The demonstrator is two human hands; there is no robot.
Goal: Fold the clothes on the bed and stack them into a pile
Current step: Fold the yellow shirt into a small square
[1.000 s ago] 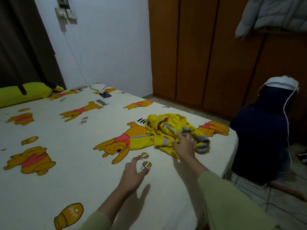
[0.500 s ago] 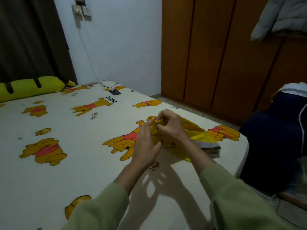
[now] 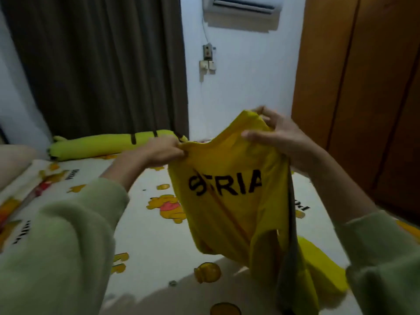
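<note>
A yellow shirt (image 3: 234, 210) with black letters and a grey stripe hangs in the air above the bed (image 3: 154, 242). My left hand (image 3: 156, 151) pinches its top edge on the left side. My right hand (image 3: 279, 139) grips the top edge on the right, fingers curled round the bunched cloth. The shirt's lower part drapes down and its bottom end touches the sheet near the bed's near right corner. Both my sleeves are pale green.
A long yellow bolster pillow (image 3: 109, 145) lies at the head of the bed under a dark curtain (image 3: 97, 64). A wooden wardrobe (image 3: 363, 87) stands on the right. The white sheet carries yellow cartoon bear prints.
Both hands took hold of the yellow shirt and lifted it off the bed. My view swung up and to the left, toward the curtain and the wall.
</note>
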